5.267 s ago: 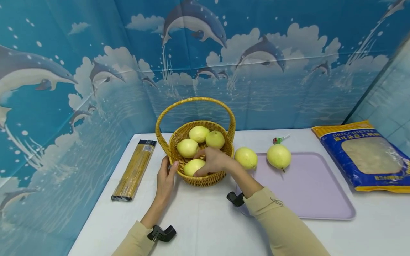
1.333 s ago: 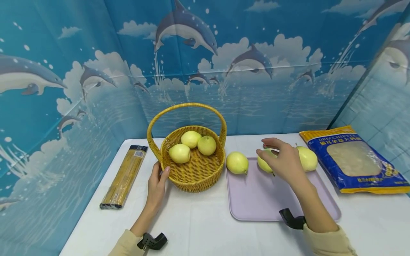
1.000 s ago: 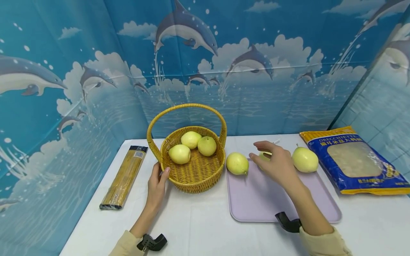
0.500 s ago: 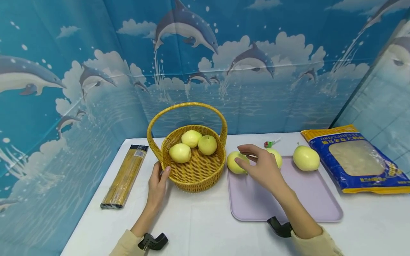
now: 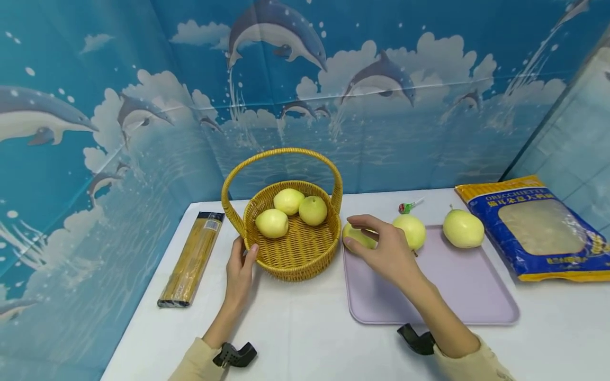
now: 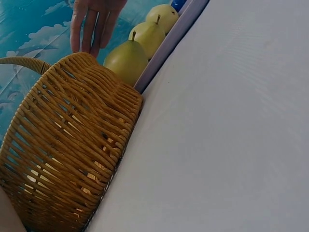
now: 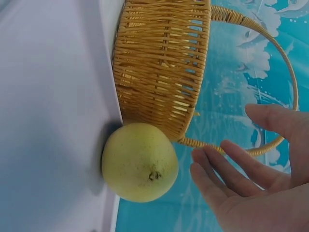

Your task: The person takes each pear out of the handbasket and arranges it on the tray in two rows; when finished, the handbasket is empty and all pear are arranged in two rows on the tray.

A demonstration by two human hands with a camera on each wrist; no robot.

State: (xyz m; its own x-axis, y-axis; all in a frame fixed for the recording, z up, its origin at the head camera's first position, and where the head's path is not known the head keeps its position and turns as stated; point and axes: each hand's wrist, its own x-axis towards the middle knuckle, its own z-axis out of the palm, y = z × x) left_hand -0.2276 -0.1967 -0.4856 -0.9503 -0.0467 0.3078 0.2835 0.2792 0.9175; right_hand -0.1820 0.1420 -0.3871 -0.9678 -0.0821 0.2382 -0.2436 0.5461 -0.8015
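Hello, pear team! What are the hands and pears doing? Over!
Left hand touching basket. Right hand above the pear nearest the basket, not gripping it. Three pears inside basket. Path from right hand to pear looks clear.

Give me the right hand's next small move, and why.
Probably shift the empty right hand left over the wicker basket toward its rightmost pear: three remain inside, the left hand touches the basket, and another pear has just gone to the lilac tray.
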